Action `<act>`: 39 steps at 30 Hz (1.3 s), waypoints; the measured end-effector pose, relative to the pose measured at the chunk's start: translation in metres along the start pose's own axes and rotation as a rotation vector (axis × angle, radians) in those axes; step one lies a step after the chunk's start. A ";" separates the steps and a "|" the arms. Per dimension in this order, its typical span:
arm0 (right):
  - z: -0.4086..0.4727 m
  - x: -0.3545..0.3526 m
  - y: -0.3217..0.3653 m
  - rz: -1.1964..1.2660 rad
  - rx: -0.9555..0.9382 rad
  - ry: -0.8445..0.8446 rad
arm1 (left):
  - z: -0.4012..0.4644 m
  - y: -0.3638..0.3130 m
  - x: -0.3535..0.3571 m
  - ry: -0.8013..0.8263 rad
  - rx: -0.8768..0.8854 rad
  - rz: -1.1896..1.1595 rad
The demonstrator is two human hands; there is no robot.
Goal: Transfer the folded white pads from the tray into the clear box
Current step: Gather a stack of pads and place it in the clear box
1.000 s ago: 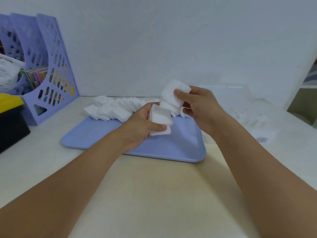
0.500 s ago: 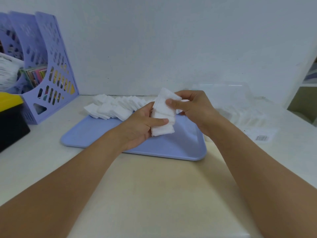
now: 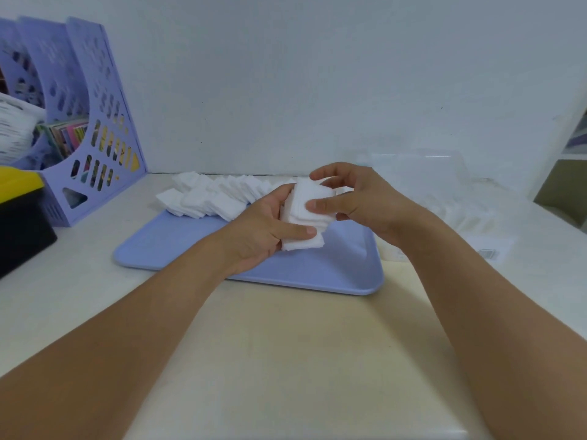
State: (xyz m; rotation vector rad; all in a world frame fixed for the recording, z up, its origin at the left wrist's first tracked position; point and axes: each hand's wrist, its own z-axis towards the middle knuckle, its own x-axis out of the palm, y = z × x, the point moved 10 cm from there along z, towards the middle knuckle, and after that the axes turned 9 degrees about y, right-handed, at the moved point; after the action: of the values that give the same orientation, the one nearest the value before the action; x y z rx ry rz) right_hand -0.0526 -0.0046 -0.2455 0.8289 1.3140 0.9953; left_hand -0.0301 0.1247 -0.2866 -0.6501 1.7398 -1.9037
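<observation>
Since a second ago the right hand (image 3: 359, 201) has come down, pressing its pads onto the stack of pads (image 3: 305, 220) gripped by the left hand (image 3: 263, 230), thumbs pinching the front; the stack hovers over the blue tray (image 3: 190, 246). A row of folded pads (image 3: 219, 198) lies along the tray's far edge; the clear box (image 3: 444, 192) sits right, holding pads; the purple file rack (image 3: 92, 122) holds papers.

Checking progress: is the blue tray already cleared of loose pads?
No, a row of white pads lies along the far edge of the blue tray.
</observation>
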 end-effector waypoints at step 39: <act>-0.010 0.023 0.000 0.012 0.072 0.282 | 0.020 -0.010 0.042 -0.095 -0.080 -0.265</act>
State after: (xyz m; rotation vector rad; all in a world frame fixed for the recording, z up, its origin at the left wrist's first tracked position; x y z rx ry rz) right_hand -0.0628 0.0166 -0.2553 0.7704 1.5939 1.1095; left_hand -0.0499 0.0837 -0.2735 -1.0286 1.7475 -1.9450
